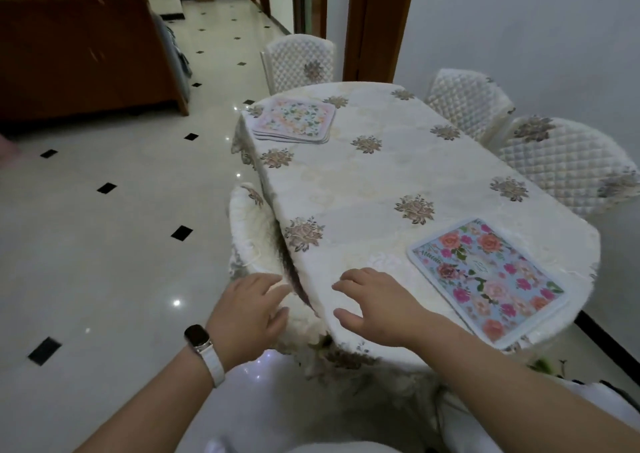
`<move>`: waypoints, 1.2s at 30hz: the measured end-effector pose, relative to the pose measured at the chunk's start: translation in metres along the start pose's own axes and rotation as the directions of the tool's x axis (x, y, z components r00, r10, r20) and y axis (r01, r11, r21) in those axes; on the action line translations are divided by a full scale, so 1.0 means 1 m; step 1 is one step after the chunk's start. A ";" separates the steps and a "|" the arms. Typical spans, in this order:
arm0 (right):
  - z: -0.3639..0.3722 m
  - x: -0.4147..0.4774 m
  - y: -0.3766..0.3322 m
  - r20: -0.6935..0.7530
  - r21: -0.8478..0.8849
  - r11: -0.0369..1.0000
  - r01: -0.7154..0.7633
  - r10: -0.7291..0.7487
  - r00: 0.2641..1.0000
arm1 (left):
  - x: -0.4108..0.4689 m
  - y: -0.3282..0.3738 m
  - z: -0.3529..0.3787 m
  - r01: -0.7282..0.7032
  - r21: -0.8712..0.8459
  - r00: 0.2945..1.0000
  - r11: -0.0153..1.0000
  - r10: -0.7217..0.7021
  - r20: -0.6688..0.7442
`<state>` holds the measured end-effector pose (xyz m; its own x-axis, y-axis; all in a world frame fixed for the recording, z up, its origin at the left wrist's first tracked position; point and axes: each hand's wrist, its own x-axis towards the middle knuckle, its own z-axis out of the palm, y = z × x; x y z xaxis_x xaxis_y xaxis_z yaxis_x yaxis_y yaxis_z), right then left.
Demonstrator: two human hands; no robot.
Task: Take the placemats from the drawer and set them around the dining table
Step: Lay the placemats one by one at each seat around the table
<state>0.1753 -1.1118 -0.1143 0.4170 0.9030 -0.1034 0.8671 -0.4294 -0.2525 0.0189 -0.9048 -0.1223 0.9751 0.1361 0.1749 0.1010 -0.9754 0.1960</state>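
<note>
The placemat stack (pixel 293 121) sits on the far left corner of the counter (pixel 363 175). It's several mats w/ edges slightly fanned and a pale floral top. A single placemat (pixel 485 276), blue w/ pink & orange flowers, lies flat at the near right corner, well apart from the stack.

Handling, judged by looks:
- **Weight & stiffness:** mats look thin and prob. light, w/ rounded corners & a pale rim. The single placemat lies flat w/o curl, so likely semi-stiff: bends a bit, won't flop. Not fragile.
- **Surface:** looks smooth, maybe slick, so the top mat could slide off rather than lift.
- **Where to hold:** pinch a corner or short edge of the top mat, thumb on top & fingers under, where the fanned edges leave a gap. Or take the whole stack by both short edges.
- **Cloth:** the tablecloth may wrinkle if a mat is pushed, so lift & lay.

Both hands hold nothing.
- **Left hand** (pixel 249 314): fingers loosely extended, over the back of a chair (pixel 247 231) at the near left edge. Can't tell if it touches.
- **Right hand** (pixel 374 300): fingers spread, palm down, over the counter's near edge, just left of the single placemat & not touching it.

There's a watch (pixel 199 340) on the left wrist.
</note>
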 end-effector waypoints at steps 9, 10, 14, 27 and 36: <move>0.033 0.142 -0.174 0.006 0.009 1.000 -0.018 0.018 1.000 | -0.068 -0.219 -0.037 0.098 -0.046 0.994 0.994 -0.096 0.053; 0.034 0.157 -0.189 0.014 0.007 1.000 -0.013 0.013 1.000 | -0.075 -0.239 -0.044 0.120 -0.044 0.991 0.992 -0.117 0.062; 0.033 0.203 -0.235 0.015 -0.012 1.000 0.003 -0.003 1.000 | -0.099 -0.299 -0.070 0.186 -0.056 0.982 0.981 -0.184 0.045; 0.038 0.344 -0.295 0.058 -0.023 0.994 0.111 -0.109 0.992 | -0.138 -0.412 -0.097 0.321 -0.044 0.947 0.946 -0.320 0.032; 0.035 0.472 -0.273 0.032 0.052 0.994 0.098 -0.100 0.994 | -0.043 -0.498 -0.102 0.312 0.000 0.950 0.950 -0.312 -0.002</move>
<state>0.1256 -0.5672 -0.1277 0.3191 0.9415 -0.1086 0.8887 -0.3371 -0.3107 -0.0937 -0.4071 -0.1286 0.8945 0.4340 0.1071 0.4000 -0.8842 0.2413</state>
